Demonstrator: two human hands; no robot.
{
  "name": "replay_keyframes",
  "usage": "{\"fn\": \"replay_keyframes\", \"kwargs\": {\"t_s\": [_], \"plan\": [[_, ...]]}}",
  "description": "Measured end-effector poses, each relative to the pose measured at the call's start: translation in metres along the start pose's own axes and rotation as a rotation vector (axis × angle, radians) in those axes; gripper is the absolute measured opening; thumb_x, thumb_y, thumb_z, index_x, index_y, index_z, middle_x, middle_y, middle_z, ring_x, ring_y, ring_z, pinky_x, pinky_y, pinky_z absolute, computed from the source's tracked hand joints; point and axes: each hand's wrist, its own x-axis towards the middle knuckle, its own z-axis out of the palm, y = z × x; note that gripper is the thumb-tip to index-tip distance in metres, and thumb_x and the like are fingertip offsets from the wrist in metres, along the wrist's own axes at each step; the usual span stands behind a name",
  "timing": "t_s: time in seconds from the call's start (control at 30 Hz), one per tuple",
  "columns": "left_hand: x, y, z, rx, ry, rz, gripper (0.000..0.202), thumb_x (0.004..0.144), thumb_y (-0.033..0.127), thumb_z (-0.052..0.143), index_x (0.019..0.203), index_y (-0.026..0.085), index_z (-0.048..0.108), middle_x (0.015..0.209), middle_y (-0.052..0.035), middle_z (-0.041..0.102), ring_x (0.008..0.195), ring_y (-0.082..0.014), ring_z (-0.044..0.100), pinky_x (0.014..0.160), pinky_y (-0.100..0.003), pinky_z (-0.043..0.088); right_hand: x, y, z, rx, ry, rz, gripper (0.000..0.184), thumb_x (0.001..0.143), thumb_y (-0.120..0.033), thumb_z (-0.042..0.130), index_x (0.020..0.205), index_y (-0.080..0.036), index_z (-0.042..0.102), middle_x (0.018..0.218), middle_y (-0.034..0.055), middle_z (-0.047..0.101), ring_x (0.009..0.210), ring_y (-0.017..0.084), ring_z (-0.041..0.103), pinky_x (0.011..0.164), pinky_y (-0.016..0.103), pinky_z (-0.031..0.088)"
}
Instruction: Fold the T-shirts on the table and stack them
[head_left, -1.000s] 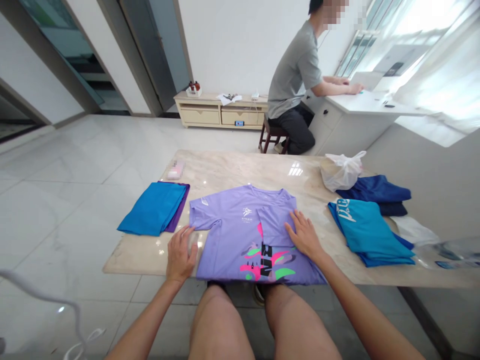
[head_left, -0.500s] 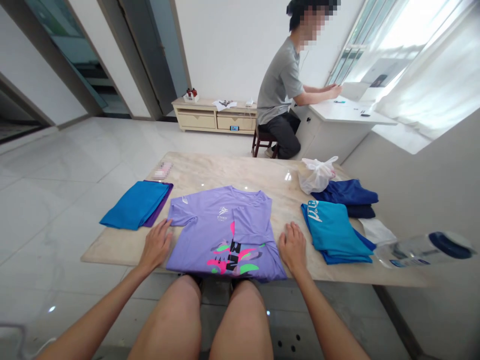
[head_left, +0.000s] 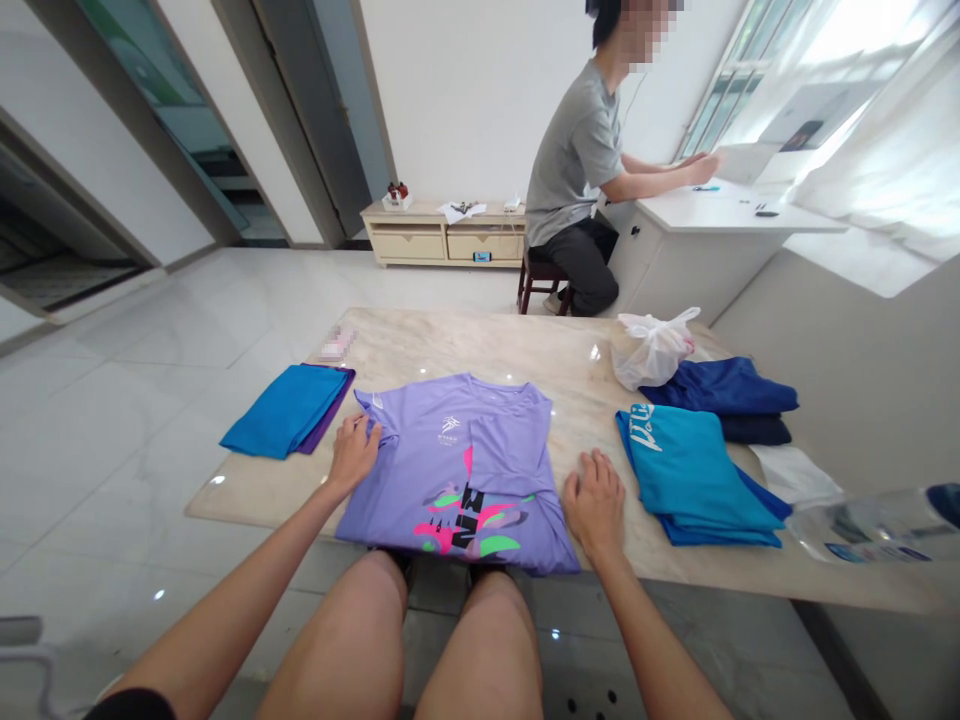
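Observation:
A lavender T-shirt [head_left: 420,460] lies front up on the marble-patterned table, its lower end over the near edge. Its right-side sleeve is folded inward across the chest, above a pink, green and black print. At the other sleeve, my left hand [head_left: 355,456] has its fingers closed on the fabric, which is bunched there. My right hand [head_left: 596,505] lies flat on the tabletop beside the shirt's right edge, fingers stretched out and holding nothing.
Folded blue and purple clothes [head_left: 285,410] lie at the left. At the right are a folded turquoise shirt [head_left: 697,480], dark blue garments [head_left: 739,385], a white plastic bag [head_left: 652,350] and a clear bottle [head_left: 870,525]. Beyond, a person [head_left: 574,150] sits at a white desk [head_left: 690,255].
My left hand has moved right from the shirt's edge onto the sleeve and closed on it, drawing the sleeve slightly inward. My right hand stays on the table. The view has shifted a little.

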Motion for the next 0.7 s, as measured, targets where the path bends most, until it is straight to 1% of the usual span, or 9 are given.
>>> {"fn": "replay_keyframes", "kwargs": {"t_s": [0.1,0.17,0.27,0.37,0.43,0.5,0.57,0.63,0.7], "plan": [[-0.001,0.013,-0.010,-0.037,0.075,0.122,0.056,0.108,0.044,0.039,0.142,0.008,0.066,0.152,-0.0258,0.059,0.141,-0.0390,0.058,0.123,-0.059,0.047,0.000,0.002,0.003,-0.002,0.016,-0.007,0.054,0.105,-0.031,0.040,0.148,-0.007,0.063,0.161,0.0248,0.055,0.153,0.038,0.045,0.127,0.055,0.037],[-0.007,0.033,-0.020,-0.057,0.102,0.254,0.056,0.109,0.045,0.039,0.144,0.009,0.064,0.151,-0.0259,0.059,0.141,-0.0403,0.057,0.122,-0.063,0.046,0.000,0.003,0.005,-0.012,0.039,-0.012,0.054,0.105,-0.031,0.040,0.145,-0.006,0.064,0.159,0.0247,0.057,0.152,0.037,0.047,0.125,0.055,0.038],[-0.022,0.071,-0.035,-0.098,0.015,0.516,0.057,0.112,0.049,0.040,0.154,0.015,0.059,0.159,-0.0220,0.055,0.146,-0.0382,0.055,0.124,-0.062,0.046,0.000,0.005,0.008,-0.026,0.077,-0.026,0.052,0.105,-0.032,0.039,0.143,-0.006,0.065,0.157,0.0239,0.059,0.149,0.036,0.050,0.123,0.053,0.039],[-0.035,0.100,-0.039,-0.202,-0.121,0.720,0.055,0.113,0.049,0.043,0.162,0.027,0.053,0.174,-0.0124,0.044,0.156,-0.0313,0.049,0.131,-0.054,0.042,-0.001,0.006,0.008,-0.041,0.093,-0.041,0.052,0.106,-0.033,0.039,0.142,-0.006,0.065,0.156,0.0241,0.060,0.147,0.036,0.051,0.122,0.052,0.040],[-0.035,0.106,-0.029,-0.268,-0.173,0.731,0.053,0.115,0.046,0.039,0.163,0.029,0.052,0.175,-0.0090,0.045,0.158,-0.0267,0.048,0.133,-0.049,0.041,-0.001,0.006,0.008,-0.043,0.097,-0.046,0.052,0.106,-0.033,0.040,0.143,-0.006,0.064,0.156,0.0239,0.060,0.146,0.036,0.052,0.122,0.052,0.041],[-0.029,0.103,-0.010,-0.263,-0.211,0.690,0.053,0.116,0.043,0.034,0.162,0.025,0.054,0.171,-0.0109,0.052,0.157,-0.0250,0.051,0.133,-0.047,0.042,-0.001,0.007,0.009,-0.036,0.103,-0.048,0.051,0.105,-0.033,0.040,0.143,-0.008,0.064,0.156,0.0233,0.060,0.145,0.036,0.053,0.122,0.053,0.041],[-0.022,0.095,0.014,-0.176,-0.256,0.663,0.055,0.115,0.041,0.035,0.162,0.019,0.054,0.170,-0.0141,0.053,0.158,-0.0268,0.050,0.133,-0.050,0.042,-0.001,0.008,0.009,-0.026,0.107,-0.049,0.051,0.105,-0.034,0.041,0.143,-0.010,0.064,0.156,0.0229,0.060,0.146,0.036,0.053,0.122,0.054,0.041],[-0.018,0.087,0.036,-0.071,-0.273,0.663,0.057,0.113,0.039,0.039,0.165,0.016,0.051,0.174,-0.0150,0.047,0.163,-0.0291,0.044,0.136,-0.053,0.037,-0.001,0.010,0.010,-0.018,0.106,-0.050,0.051,0.105,-0.034,0.041,0.144,-0.010,0.064,0.156,0.0229,0.060,0.147,0.036,0.052,0.122,0.054,0.042],[-0.016,0.082,0.053,0.001,-0.242,0.661,0.059,0.112,0.038,0.041,0.168,0.017,0.048,0.178,-0.0135,0.040,0.167,-0.0301,0.036,0.139,-0.055,0.030,-0.001,0.013,0.011,-0.014,0.098,-0.051,0.051,0.105,-0.035,0.042,0.144,-0.010,0.064,0.156,0.0228,0.059,0.147,0.036,0.052,0.122,0.054,0.042]]}}
